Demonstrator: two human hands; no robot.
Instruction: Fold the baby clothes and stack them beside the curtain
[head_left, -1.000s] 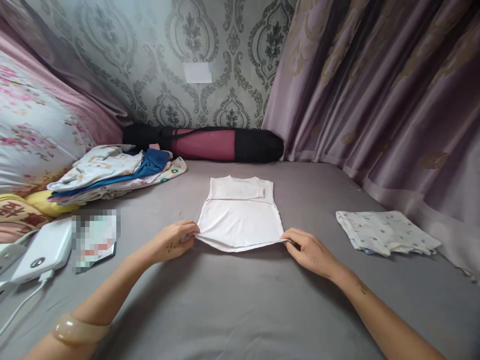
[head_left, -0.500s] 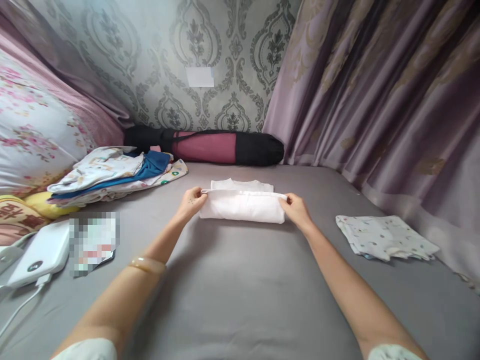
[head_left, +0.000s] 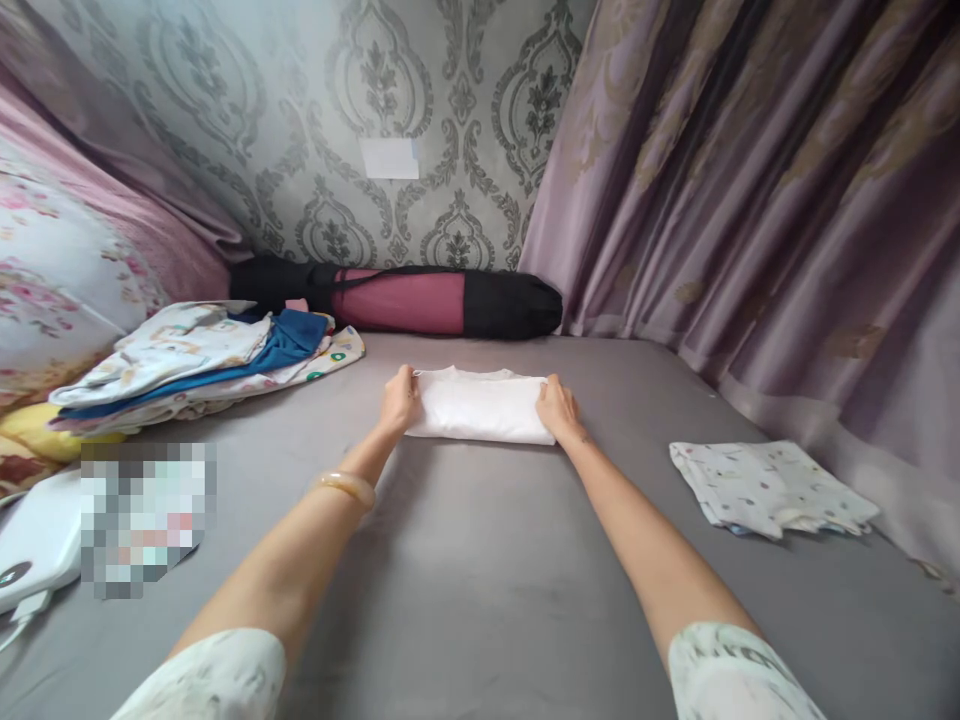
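A white garment (head_left: 480, 408), folded into a wide low strip, lies on the grey bed sheet (head_left: 480, 560) in front of me. At its left end my left hand (head_left: 401, 400) is closed on the upper corner, thumb and fingers pinching the cloth. My right hand (head_left: 559, 405) grips the opposite upper corner, its fingers curled over the edge. Part of the neckline shows just above the fold's far edge. A pale bangle (head_left: 349, 487) sits on my left forearm.
Folded patterned clothes (head_left: 772, 487) lie to the right. A clothes pile (head_left: 195, 355) rests at the left, near a white power bank (head_left: 41, 530) with a cable and a blurred-out item (head_left: 150, 520). A black and maroon long bag (head_left: 405, 300) lies along the wall.
Both hands have moved the folded edge away from me, so it now nearly covers the garment's far part. The view has shifted slightly to the right.
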